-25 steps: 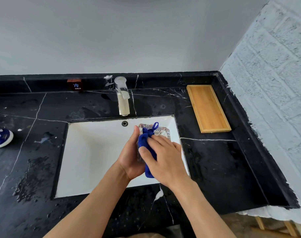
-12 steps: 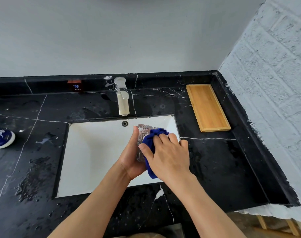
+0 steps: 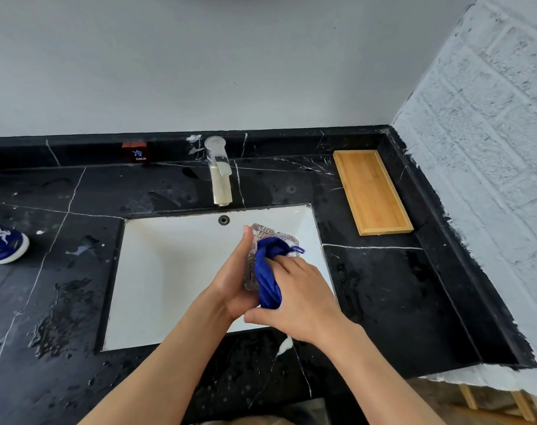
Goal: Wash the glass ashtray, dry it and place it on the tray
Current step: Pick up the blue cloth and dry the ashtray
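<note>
**Ashtray held over sink, cloth pressed in**

Left hand [image 3: 230, 289] grips glass ashtray [image 3: 262, 240] on edge above white sink [image 3: 169, 271]; right hand [image 3: 301, 296] fingers bunch blue cloth [image 3: 267, 271] against it. Bamboo tray [image 3: 371, 191] well apart on black marble counter [image 3: 383, 296]. Faucet [image 3: 220, 176] behind. Tag [image 3: 137, 152] reads "COLD". Blue shoe [image 3: 3, 243] far left.

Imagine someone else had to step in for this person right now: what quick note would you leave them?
Left hand: holds the glass ashtray on edge over the white sink.
Right hand: presses the blue cloth into the ashtray.
Wooden tray: on the counter right of the faucet, nothing on it.
Done: washing looks finished, no water visibly running.
Left: finish drying, then set the ashtray on the tray.
</note>
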